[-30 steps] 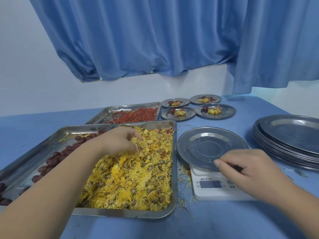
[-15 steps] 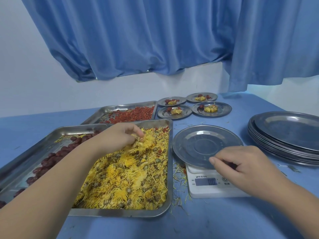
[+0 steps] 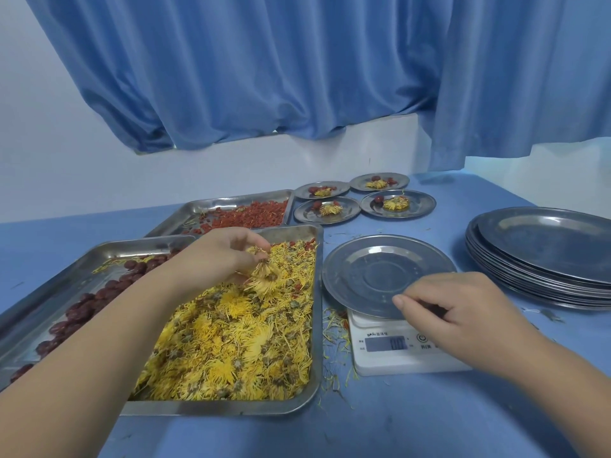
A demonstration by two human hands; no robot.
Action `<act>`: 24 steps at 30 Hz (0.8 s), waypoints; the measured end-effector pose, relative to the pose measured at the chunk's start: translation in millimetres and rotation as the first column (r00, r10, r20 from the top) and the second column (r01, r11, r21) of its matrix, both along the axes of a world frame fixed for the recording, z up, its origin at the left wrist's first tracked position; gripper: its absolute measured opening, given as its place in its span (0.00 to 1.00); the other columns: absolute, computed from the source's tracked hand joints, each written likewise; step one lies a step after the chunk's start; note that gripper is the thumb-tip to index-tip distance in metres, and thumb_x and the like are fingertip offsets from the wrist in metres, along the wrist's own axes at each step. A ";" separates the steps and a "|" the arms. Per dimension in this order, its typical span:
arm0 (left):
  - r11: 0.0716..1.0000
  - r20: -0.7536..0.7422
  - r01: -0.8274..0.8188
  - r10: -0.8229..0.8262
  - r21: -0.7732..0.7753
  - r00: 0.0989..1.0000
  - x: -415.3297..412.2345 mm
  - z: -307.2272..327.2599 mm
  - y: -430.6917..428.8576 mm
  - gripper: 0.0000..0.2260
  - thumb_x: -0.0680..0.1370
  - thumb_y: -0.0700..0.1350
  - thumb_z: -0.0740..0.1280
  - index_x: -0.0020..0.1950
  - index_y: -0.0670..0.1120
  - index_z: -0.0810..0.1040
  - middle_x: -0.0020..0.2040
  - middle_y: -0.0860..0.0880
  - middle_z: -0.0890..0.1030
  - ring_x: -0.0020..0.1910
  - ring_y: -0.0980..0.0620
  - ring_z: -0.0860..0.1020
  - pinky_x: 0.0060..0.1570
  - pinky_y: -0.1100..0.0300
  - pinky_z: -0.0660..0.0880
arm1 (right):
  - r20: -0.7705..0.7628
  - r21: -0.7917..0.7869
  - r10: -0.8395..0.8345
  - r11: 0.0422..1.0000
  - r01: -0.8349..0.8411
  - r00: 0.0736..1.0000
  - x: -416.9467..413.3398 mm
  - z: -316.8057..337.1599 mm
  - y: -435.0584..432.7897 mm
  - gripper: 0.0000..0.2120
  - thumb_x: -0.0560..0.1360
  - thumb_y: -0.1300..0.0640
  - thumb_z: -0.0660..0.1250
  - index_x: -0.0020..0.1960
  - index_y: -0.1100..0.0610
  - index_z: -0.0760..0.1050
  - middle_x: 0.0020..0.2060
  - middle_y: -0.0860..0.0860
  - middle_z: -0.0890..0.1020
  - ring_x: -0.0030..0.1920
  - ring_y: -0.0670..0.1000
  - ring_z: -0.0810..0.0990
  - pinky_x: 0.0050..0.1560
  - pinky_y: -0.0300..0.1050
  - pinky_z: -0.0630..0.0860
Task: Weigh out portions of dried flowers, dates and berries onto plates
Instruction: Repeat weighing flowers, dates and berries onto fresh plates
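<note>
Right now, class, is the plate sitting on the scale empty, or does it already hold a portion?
Empty: the plate on the scale shows only bare metal. The left hand pinches dried flowers over their tray.

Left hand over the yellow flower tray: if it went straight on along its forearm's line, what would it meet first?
Probably the far right corner of the flower tray, since the left hand, pinching a dried flower, points that way; next the nearest filled small plate. Height is unclear.
</note>
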State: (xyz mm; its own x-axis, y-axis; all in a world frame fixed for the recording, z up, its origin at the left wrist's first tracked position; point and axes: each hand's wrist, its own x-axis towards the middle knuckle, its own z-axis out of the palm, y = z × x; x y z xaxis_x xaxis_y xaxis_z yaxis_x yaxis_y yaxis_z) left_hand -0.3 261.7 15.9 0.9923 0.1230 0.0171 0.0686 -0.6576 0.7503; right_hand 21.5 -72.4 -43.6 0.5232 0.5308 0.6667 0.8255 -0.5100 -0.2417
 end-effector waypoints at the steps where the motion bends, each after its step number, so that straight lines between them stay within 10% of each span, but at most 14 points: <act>1: 1.000 -0.005 0.003 -0.003 -0.003 1.000 -1.1 0.1 -0.6 0.10 0.77 0.40 0.69 0.54 0.53 0.81 0.53 0.46 0.83 0.50 0.44 0.83 0.47 0.55 0.82 | -0.003 -0.003 0.000 1.000 0.000 1.000 0.0 0.2 0.0 0.18 0.75 0.51 0.63 0.29 0.54 0.66 0.23 0.46 0.65 0.27 0.45 0.64 0.28 0.48 0.71; 9: 0.995 -0.005 0.003 -0.003 -0.103 1.000 -4.4 -4.2 -14.3 0.08 0.76 0.36 0.70 0.52 0.47 0.82 0.55 0.33 0.78 0.49 0.42 0.83 0.43 0.57 0.82 | -0.007 -0.008 0.008 1.000 -0.008 1.000 -0.1 1.3 -0.3 0.19 0.76 0.52 0.63 0.29 0.54 0.65 0.23 0.47 0.64 0.27 0.46 0.64 0.29 0.49 0.70; 17: 0.870 0.117 0.134 -0.088 -0.475 0.989 21.0 -0.8 -64.4 0.09 0.76 0.33 0.67 0.50 0.46 0.82 0.43 0.50 0.82 0.36 0.58 0.81 0.39 0.62 0.78 | -0.058 0.116 -0.105 0.987 0.111 0.993 15.4 4.5 -15.7 0.20 0.77 0.49 0.63 0.29 0.58 0.71 0.23 0.51 0.70 0.27 0.51 0.69 0.29 0.50 0.71; 24: 0.945 0.104 0.135 -0.108 -0.299 0.989 51.6 -20.4 -133.6 0.07 0.77 0.40 0.70 0.52 0.50 0.80 0.42 0.47 0.81 0.36 0.54 0.81 0.42 0.58 0.82 | -0.142 0.202 -0.133 0.966 0.160 0.981 29.8 1.1 -32.1 0.18 0.75 0.49 0.64 0.28 0.53 0.71 0.23 0.51 0.70 0.26 0.48 0.67 0.30 0.44 0.67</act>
